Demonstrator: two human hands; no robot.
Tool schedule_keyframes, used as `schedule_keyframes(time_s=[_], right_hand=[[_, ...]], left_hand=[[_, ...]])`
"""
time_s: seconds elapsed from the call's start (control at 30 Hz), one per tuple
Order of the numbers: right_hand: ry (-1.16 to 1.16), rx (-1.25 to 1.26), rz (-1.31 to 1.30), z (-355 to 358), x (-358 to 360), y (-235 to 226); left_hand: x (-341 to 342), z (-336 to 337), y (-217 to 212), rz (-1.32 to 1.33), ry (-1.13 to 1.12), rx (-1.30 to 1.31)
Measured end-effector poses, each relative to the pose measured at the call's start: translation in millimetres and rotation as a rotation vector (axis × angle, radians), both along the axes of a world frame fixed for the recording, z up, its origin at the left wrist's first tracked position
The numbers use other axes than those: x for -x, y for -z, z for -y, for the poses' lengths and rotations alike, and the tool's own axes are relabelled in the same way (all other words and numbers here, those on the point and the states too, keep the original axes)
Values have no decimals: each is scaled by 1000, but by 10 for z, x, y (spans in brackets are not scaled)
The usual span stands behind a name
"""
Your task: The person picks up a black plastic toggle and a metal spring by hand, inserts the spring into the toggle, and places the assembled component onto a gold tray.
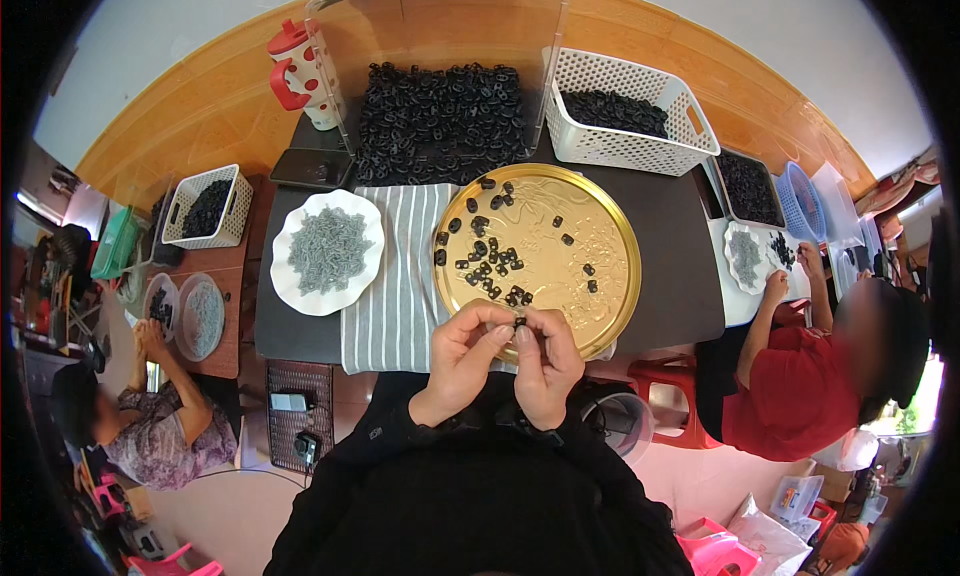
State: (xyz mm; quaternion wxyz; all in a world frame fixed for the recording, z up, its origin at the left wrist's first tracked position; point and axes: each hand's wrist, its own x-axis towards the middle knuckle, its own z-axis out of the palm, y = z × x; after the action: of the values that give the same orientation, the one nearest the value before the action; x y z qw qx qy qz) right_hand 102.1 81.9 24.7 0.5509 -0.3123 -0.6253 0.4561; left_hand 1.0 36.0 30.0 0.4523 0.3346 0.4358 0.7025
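Observation:
Over the near rim of a round gold tray (632, 276), my left hand (463, 358) and my right hand (548, 364) meet fingertip to fingertip. Both are closed in a pinch on one small black plastic piece (520, 321), mostly covered by the fingers. Several similar black pieces (490, 261) lie scattered on the tray, thickest at its left and middle. To the left, a white scalloped plate (283, 241) carries a heap of small grey pieces (328, 248), too fine to make out singly. A grey-and-white striped cloth (385, 321) runs under the tray's left side.
Behind the tray stand a clear bin (440, 26) of black pieces and a white perforated basket (640, 156). A red-dotted tumbler (305, 76) and a dark flat case (312, 167) are at the back left. One person works at each side, at tables (255, 216) with similar pieces.

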Motion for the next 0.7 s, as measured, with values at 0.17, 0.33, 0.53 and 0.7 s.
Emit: schedule_keyframes(time_s=[0.17,0.33,0.53,0.7], right_hand=[[-16,41,-7,-8,5,31],[-11,169,-111,50,57,62],[-27,213,-137,122,70,14],[-167,174,37,55,-121,10]], left_hand=[[-1,-19,9,128,16,-8],[-26,-31,84,70,-23,10],[49,-7,115,144,-20,-17],[143,70,64,-128,-11,5]])
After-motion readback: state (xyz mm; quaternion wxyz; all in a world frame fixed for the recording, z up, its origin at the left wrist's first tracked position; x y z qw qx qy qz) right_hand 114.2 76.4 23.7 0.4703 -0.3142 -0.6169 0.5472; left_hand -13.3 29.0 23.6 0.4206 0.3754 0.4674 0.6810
